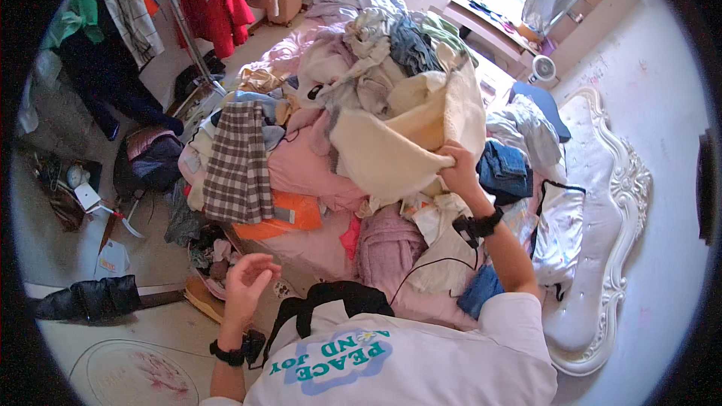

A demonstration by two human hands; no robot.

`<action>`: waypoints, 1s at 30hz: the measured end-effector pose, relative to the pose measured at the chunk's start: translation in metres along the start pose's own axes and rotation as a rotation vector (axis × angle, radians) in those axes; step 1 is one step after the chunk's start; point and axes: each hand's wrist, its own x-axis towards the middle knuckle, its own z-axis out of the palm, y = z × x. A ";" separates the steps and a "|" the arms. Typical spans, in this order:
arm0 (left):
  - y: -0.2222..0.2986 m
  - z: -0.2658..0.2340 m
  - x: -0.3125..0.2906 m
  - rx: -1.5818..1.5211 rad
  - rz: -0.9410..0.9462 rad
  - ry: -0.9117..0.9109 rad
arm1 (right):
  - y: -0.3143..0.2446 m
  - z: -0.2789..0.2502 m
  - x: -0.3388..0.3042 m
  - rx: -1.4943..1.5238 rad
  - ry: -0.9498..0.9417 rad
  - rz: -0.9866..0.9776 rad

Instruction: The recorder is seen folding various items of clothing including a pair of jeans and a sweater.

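My right hand is closed on the edge of a large cream fleece cloth. The cloth spreads across the clothes heap, its far side folded up; whether it is a garment or a blanket I cannot tell. My left hand hangs in the air at the near left of the bed, fingers loosely bent and nothing in them. Beyond it lie a brown-and-white checked cloth and an orange piece. A mauve towel-like cloth rests below the cream cloth, and folded jeans sit right of my right hand.
A white tufted headboard with a carved frame borders the bed on the right. Clothes, including a red-and-white jacket, hang on a rack at the far left. A desk stands under the window. Bags and clutter cover the left floor.
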 end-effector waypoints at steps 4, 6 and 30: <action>0.000 0.009 0.024 0.020 -0.002 -0.144 | -0.012 -0.045 -0.059 0.048 0.052 0.083; -0.001 0.016 0.032 0.031 -0.027 -0.218 | -0.018 -0.059 -0.091 0.043 0.002 0.110; -0.001 0.027 0.021 0.081 -0.021 -0.286 | 0.119 0.101 -0.124 0.325 0.042 0.977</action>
